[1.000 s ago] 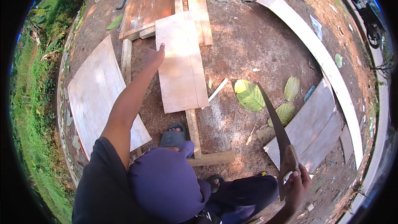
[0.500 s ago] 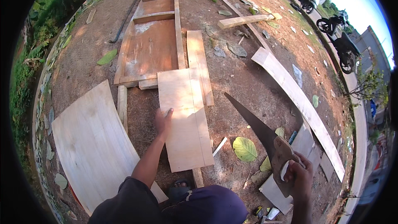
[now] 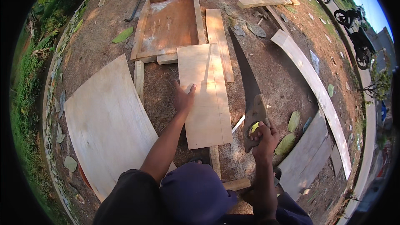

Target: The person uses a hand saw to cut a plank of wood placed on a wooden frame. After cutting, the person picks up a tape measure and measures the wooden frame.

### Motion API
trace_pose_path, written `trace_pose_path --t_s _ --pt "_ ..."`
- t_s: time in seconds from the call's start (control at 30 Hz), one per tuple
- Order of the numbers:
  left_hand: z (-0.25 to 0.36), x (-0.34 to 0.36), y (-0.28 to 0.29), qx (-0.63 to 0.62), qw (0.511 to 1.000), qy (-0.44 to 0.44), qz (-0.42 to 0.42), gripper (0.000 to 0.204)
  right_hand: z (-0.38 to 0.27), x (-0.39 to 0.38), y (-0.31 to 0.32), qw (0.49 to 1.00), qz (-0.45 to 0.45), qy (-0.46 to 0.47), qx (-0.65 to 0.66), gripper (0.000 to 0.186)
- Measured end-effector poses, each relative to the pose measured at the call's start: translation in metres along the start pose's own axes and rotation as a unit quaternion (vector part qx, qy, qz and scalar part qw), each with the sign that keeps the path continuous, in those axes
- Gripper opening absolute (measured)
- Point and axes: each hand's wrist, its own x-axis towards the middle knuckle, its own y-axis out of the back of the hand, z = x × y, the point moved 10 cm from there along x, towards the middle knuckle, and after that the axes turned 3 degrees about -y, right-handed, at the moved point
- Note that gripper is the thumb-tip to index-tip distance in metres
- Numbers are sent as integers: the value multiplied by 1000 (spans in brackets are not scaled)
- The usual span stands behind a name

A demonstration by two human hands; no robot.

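A rectangular plywood board [image 3: 206, 116] with a pencil line along its right side lies in front of me. My left hand [image 3: 184, 97] grips its left edge, thumb on the top face and fingers partly hidden. To the right of the board, my right hand [image 3: 266, 140] is wrapped around the wooden handle of a handsaw [image 3: 248, 77]. The saw's blade points up and away, apart from the board. A narrower plank [image 3: 218, 37] lies beyond the board, and a batten [image 3: 214, 158] shows under its near end.
A large plywood sheet [image 3: 106, 121] lies at the left. Ahead is a long wooden frame [image 3: 171, 27] with a panel. On the right are a long pale plank [image 3: 318, 87] and grey boards [image 3: 306, 154]. Leaves litter the dirt; motorbikes [image 3: 358, 37] stand along the far right path.
The saw has come left toward the board, and its blade has swung more upright. My left hand keeps its hold on the board. The whole view has shifted.
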Motion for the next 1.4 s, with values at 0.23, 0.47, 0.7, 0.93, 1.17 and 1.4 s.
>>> trace_pose_path --t_s 0.23,0.47,0.7,0.93,1.17,1.4 --pt "68 22 8 91 974 -199 65 67 65 -8 9 975 17 108 -195 43" --pt "110 107 -70 208 927 -312 -12 51 76 -11 -31 964 -6 143 -225 44" --pt "122 157 -106 211 930 -302 3 43 83 0 -37 954 -19 139 -265 41" --pt "124 148 -113 205 917 -341 17 36 79 5 -33 918 -29 201 -340 44" --pt "124 149 -115 218 916 -336 13 35 85 6 -35 917 -48 189 -348 46" --pt "122 150 -114 242 915 -321 8 36 99 4 -38 909 -46 164 -381 46"
